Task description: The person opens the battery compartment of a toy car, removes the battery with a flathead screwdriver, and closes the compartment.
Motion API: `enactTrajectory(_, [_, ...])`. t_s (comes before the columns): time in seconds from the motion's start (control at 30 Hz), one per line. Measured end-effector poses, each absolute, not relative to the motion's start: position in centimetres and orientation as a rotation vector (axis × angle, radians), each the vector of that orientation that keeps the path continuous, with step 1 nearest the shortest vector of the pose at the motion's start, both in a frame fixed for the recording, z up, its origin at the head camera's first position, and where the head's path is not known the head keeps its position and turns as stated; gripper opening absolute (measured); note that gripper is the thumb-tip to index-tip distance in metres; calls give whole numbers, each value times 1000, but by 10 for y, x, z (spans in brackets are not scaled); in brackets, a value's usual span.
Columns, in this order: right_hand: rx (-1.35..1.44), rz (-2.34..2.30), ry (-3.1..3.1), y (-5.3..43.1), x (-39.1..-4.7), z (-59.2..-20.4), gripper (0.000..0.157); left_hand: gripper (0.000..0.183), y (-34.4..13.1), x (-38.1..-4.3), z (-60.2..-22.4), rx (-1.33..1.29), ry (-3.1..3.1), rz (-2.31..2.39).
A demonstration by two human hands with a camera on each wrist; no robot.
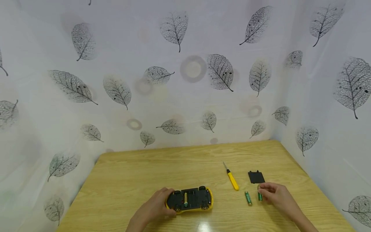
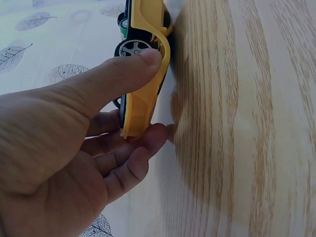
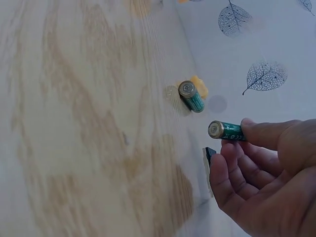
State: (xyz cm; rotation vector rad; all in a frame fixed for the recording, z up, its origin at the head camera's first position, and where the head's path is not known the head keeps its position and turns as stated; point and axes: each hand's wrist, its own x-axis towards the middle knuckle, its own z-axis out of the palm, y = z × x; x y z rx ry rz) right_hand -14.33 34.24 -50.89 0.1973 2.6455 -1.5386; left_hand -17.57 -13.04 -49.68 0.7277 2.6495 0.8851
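Green battery [image 3: 229, 131] between thumb [image 3: 271, 134] and fingers [image 3: 223, 180] of the right hand [image 3: 284, 170]

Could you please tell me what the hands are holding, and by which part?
The left hand holds the upturned car by its left end; the right hand pinches a battery near one end.

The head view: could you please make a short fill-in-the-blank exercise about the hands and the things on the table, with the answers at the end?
1. The left hand grips the toy car, which is turned upside ____.
2. The battery pinched by the right hand is mainly ____ in colour.
3. The screwdriver lying on the table has a handle coloured ____.
4. In the head view, the black cover lies to the ____ of the screwdriver.

Missing words: down; green; yellow; right.
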Motion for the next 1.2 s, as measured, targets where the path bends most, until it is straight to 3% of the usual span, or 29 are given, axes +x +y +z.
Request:
enactTrajectory(0.43, [217, -1496, 2668, 339, -147, -518, 31, 67, -131, -176, -497, 727, 2634, 896])
enactTrajectory(1.2, [303, -1264, 2790, 330, -154, -521, 32, 68, -131, -175, -495, 729, 2640, 868])
